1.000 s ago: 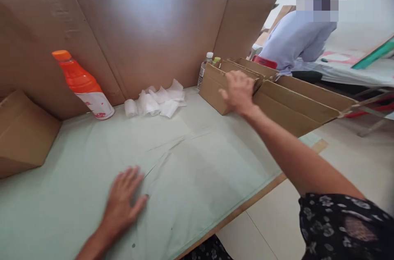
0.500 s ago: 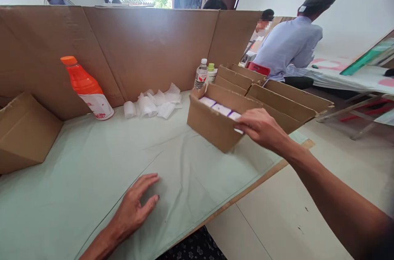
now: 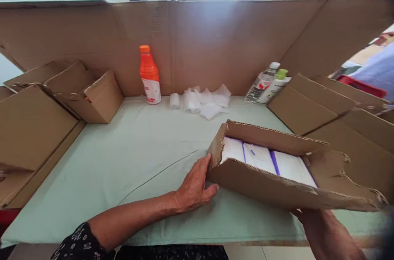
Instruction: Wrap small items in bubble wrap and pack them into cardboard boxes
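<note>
An open-topped cardboard box [image 3: 261,184] is tilted over the right half of the table. White packs with purple edges [image 3: 258,157] lie in a row inside it. My left hand [image 3: 195,184] is closed on the box's left end, its fingers against the end wall and the thumb along the near side. Under the near right side of the box, my right hand [image 3: 321,223] holds it from below; the fingers are mostly hidden by the cardboard.
Rolled and crumpled white mesh pieces [image 3: 206,102] lie near the cardboard screen [image 3: 230,46]. An orange-capped bottle [image 3: 150,75], a clear bottle [image 3: 263,83] and a green-capped bottle [image 3: 275,85] stand along it. Cardboard boxes flank the table at left [image 3: 98,98] and right [image 3: 310,106].
The box has come nearer to me, away from the boxes at the right. My left hand has moved onto its left end, and my right hand has gone beneath it. The view has swung left.
</note>
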`<state>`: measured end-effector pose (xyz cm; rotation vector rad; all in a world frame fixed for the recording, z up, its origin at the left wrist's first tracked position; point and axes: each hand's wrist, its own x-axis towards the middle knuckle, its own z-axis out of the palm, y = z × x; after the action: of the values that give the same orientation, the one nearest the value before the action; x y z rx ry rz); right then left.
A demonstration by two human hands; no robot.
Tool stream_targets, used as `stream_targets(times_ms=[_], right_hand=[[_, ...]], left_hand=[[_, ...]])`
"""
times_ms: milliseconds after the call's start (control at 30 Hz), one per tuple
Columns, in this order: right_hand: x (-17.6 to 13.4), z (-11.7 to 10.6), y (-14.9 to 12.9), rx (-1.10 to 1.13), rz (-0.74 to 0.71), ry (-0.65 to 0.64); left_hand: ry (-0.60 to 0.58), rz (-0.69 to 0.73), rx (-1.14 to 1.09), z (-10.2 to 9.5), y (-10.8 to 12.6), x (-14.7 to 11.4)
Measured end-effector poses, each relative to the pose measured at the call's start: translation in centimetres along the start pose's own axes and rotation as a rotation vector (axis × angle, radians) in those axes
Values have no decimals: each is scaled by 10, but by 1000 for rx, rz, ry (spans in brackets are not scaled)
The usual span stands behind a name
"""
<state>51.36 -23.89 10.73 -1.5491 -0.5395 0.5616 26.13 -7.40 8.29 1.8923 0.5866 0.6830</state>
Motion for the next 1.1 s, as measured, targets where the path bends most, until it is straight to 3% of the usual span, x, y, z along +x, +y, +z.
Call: stream_targets(times_ms=[133, 233, 333, 433, 500, 600, 767, 1000, 1100], right_hand=[[20, 73, -4, 24, 57, -190], [37, 148, -2, 53, 29, -389], [52, 237, 2, 28, -74, -577], [65, 318, 4, -24, -202, -624], [76, 354, 6, -74, -253, -623], [95, 374, 11, -203, -334, -620], [138, 365, 10, -501, -479, -594], [172, 401, -14, -747, -634, -635], [166, 383, -27, -766, -664, -531]], left_hand=[[286, -144, -34, -46, -15, -3], [484, -225, -58, -106, -32, -10], [680, -278, 30, -175, -52, -11], [841, -284, 95, -235, -72, 0], [900, -276, 113, -261, -85, 12], [963, -261, 128, -276, -104, 29], [1003, -262, 118, -266, -133, 35], [1035, -268, 177, -267, -143, 32], [1034, -256, 185, -266, -143, 32]])
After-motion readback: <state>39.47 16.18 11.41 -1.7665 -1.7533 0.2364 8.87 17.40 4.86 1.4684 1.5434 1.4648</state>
